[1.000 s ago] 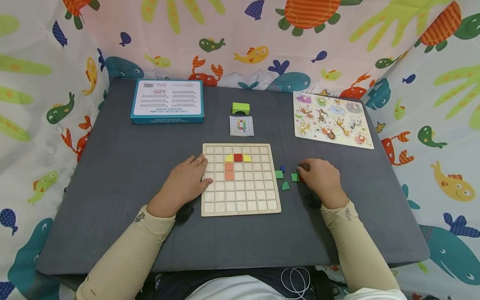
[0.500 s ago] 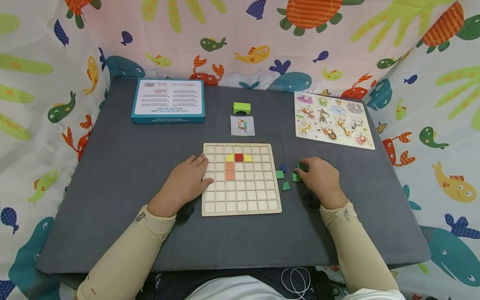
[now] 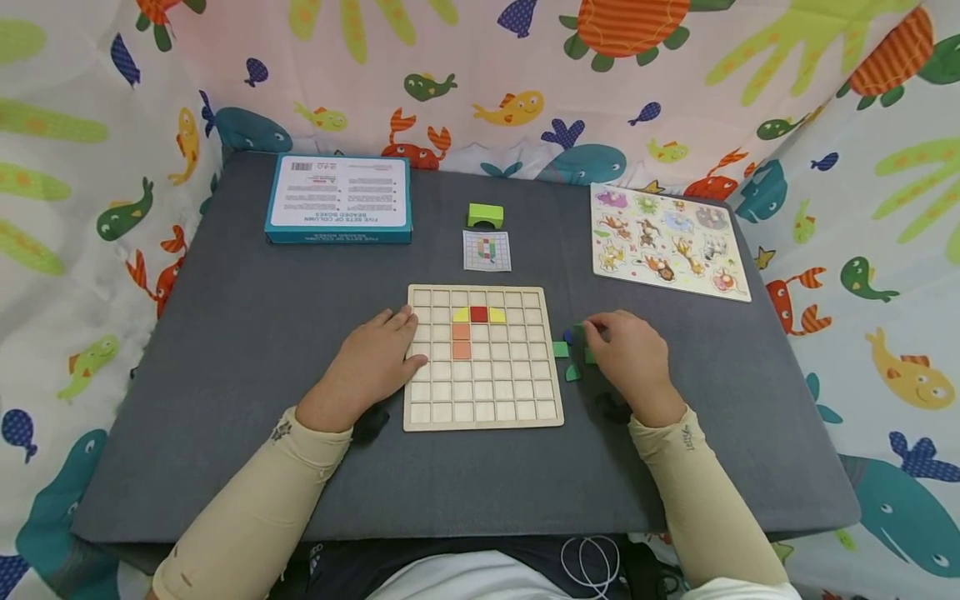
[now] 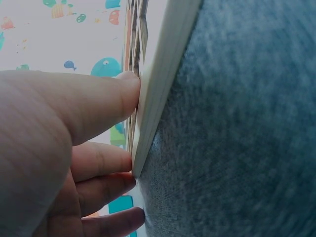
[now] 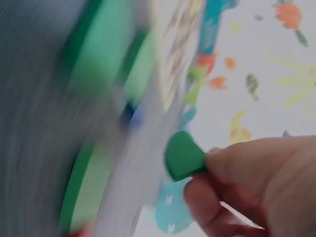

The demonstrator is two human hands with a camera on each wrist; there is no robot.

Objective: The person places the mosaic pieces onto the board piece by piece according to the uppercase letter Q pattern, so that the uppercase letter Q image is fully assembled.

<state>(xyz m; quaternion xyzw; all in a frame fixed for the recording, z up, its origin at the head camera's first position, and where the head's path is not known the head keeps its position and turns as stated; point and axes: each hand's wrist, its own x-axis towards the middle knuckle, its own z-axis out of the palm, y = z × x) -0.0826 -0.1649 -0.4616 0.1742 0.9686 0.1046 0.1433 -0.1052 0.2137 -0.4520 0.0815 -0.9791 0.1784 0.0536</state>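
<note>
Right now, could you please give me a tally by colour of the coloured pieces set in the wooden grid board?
Yellow pieces: 2
Red piece: 1
Orange pieces: 2
Total in the wooden grid board: 5

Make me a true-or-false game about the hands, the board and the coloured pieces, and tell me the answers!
1. The right hand pinches a green piece. True.
2. The left hand holds a teal box. False: the left hand touches the wooden board.
3. A red square sits between two yellow pieces on the board. True.
4. The orange squares lie off the board. False: the two orange squares are set in it.
</note>
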